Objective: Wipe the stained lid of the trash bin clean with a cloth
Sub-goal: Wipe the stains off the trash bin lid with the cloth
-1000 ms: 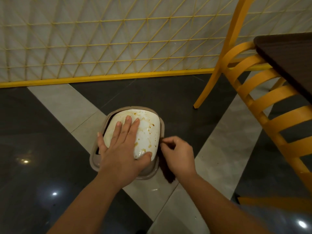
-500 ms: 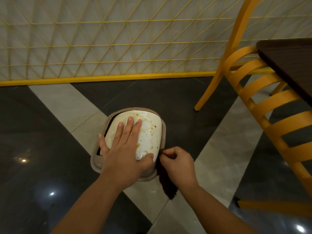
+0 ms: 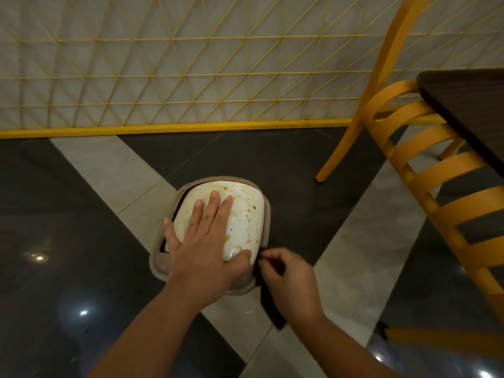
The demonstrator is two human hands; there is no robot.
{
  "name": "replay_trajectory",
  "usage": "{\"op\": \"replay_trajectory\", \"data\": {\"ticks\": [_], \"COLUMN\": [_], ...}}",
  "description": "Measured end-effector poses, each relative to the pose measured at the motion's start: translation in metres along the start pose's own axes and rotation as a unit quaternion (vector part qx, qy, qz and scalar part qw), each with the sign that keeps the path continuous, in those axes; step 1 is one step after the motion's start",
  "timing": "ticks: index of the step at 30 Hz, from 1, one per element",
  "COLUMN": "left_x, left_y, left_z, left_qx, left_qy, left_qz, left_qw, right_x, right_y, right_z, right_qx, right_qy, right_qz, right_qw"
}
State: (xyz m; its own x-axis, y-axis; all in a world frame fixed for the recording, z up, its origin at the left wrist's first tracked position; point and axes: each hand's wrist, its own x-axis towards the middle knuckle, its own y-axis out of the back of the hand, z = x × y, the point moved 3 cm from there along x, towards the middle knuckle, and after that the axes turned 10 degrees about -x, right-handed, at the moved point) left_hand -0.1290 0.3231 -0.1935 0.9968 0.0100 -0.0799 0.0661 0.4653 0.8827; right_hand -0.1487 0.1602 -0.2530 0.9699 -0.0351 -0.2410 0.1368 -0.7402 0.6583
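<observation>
Right hand point(image 3: 291, 282) has its grip pinched closed on a dark cloth point(image 3: 268, 304), which hangs down just beside the bin's right edge, off the lid. Left hand point(image 3: 201, 238) is spread flat, fingers wide, pressing down on the white lid point(image 3: 245, 219), thumb hooked over the near edge, not really gripping anything. Lid is speckled with brown-orange stains, mostly on the right half. It sits on a small beige trash bin point(image 3: 161, 266) standing on the dark and light tiled floor point(image 3: 81, 241). Yellow chair point(image 3: 436, 186) and a dark table point(image 3: 469, 105) off to the right, yellow lattice fence point(image 3: 191, 64) behind.
</observation>
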Motion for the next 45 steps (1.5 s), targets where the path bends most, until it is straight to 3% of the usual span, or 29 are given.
{"op": "replay_trajectory", "data": {"ticks": [3, 8, 13, 19, 25, 28, 31, 34, 38, 42, 45], "left_x": [0.0, 0.0, 0.001, -0.001, 0.001, -0.001, -0.001, -0.002, -0.001, -0.002, -0.003], "left_y": [0.0, 0.0, 0.002, -0.001, 0.0, -0.001, 0.001, 0.002, 0.001, 0.0, 0.0], "left_z": [0.0, -0.002, -0.002, 0.0, -0.005, -0.004, -0.005, -0.003, -0.004, -0.005, -0.004], "left_qx": [0.002, 0.008, -0.001, 0.008, -0.008, -0.011, -0.024, -0.023, -0.017, -0.012, -0.013], "left_qy": [0.001, 0.0, -0.003, -0.002, -0.007, -0.009, -0.007, -0.007, -0.009, -0.005, -0.002], "left_qz": [-0.002, -0.011, -0.008, -0.008, -0.009, -0.006, -0.002, 0.003, -0.001, -0.004, -0.005], "left_qw": [1.0, 1.0, 1.0, 1.0, 1.0, 1.0, 1.0, 1.0, 1.0, 1.0, 1.0], "right_x": [0.003, 0.016, -0.037, -0.008, -0.027, -0.011, -0.031, -0.055, -0.015, 0.027, 0.005], "right_y": [0.005, 0.008, -0.01, 0.004, -0.006, 0.007, -0.005, -0.012, 0.008, 0.016, 0.002], "right_z": [-0.002, -0.013, -0.002, -0.002, -0.002, -0.012, -0.021, -0.018, -0.036, -0.043, -0.03], "right_qx": [-0.013, 0.013, -0.028, 0.038, -0.005, 0.096, 0.175, 0.191, 0.163, 0.225, 0.216], "right_qy": [0.017, -0.02, 0.041, -0.024, 0.015, -0.018, -0.039, -0.026, 0.037, -0.035, -0.082], "right_qz": [-0.016, 0.02, -0.062, 0.027, -0.041, 0.025, 0.019, 0.005, 0.096, 0.106, 0.083], "right_qw": [1.0, 1.0, 0.997, 0.999, 0.999, 0.995, 0.984, 0.981, 0.981, 0.968, 0.969]}}
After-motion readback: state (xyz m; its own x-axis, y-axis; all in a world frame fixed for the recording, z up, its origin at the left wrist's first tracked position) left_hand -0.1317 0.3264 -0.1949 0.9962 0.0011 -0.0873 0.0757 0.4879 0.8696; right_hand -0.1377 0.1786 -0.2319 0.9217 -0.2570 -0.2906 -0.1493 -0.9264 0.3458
